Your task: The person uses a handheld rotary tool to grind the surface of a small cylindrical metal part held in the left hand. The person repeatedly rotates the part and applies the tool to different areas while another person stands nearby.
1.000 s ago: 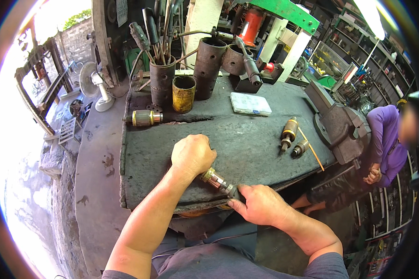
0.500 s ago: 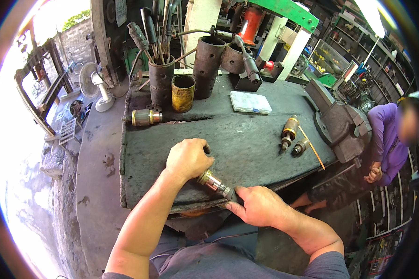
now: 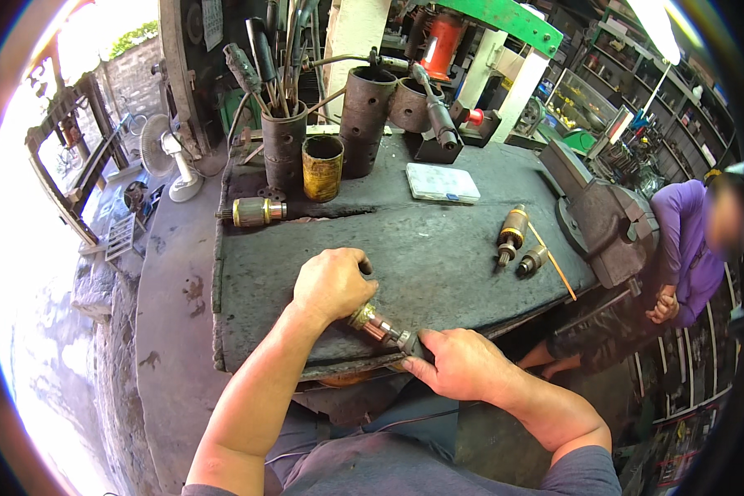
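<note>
Near the front edge of the dark workbench, a motor armature (image 3: 375, 323) with a shiny commutator lies tilted between my hands. My left hand (image 3: 329, 283) is wrapped over its upper-left end, hiding most of the body. At its lower-right end, my right hand (image 3: 463, 362) pinches a dark round fitting (image 3: 416, 345) on the shaft between thumb and fingers. A second armature (image 3: 513, 231) rests to the right, beside a small gear piece (image 3: 533, 261) and a thin wooden stick (image 3: 560, 274). Another armature (image 3: 257, 212) lies at the bench's left side.
Metal tubes hold tools (image 3: 284, 153) at the back, with a yellow can (image 3: 321, 169) beside them. A white plastic case (image 3: 442, 183) lies farther right. A large bench vise (image 3: 608, 219) occupies the right end, and a person in purple (image 3: 682, 240) sits beyond it. A fan (image 3: 169, 157) stands left.
Both hands keep their grip on the armature, nearly unmoved. The whole view has shifted very slightly.
</note>
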{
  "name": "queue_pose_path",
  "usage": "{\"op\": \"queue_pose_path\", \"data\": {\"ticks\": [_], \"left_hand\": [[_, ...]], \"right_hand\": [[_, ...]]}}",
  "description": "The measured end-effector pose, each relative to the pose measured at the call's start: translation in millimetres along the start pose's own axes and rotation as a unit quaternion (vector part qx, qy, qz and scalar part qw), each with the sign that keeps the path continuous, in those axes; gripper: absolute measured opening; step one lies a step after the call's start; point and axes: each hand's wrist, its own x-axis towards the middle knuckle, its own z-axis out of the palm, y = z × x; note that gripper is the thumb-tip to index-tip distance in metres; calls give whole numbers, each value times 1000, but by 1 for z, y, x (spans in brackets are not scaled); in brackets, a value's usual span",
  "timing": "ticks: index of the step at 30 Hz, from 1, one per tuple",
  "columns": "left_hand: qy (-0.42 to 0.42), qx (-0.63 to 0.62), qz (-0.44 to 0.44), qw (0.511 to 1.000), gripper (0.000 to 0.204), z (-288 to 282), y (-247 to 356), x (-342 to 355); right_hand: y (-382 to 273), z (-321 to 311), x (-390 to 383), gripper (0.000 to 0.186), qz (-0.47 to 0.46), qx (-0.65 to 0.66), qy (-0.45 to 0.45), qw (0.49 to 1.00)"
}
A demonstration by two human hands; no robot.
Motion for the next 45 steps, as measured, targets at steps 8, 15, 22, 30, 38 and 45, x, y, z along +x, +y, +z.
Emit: {"op": "queue_pose_path", "data": {"ticks": [8,15,22,30,38,45], "left_hand": [[3,4,-3,1000,38,1,0,2],[2,5,-10,1000,37,1,2,2],[4,9,-8,1000,39,0,2,2],[27,3,-4,1000,42,6,-2,3],[25,-3,-3,1000,42,6,-2,3],[12,13,-10,1000,39,4,-1,2]], "right_hand": [[0,-2,-3,54,-2,-6,-8,1000],[-1,-6,-8,55,14,-11,-30,999],[-3,-6,-12,55,19,-10,-19,1000],[-2,-2,-16,48,27,-10,-7,1000],[-1,-5,-18,54,30,-3,-26,999],[2,-4,-18,55,34,2,-21,999]]}}
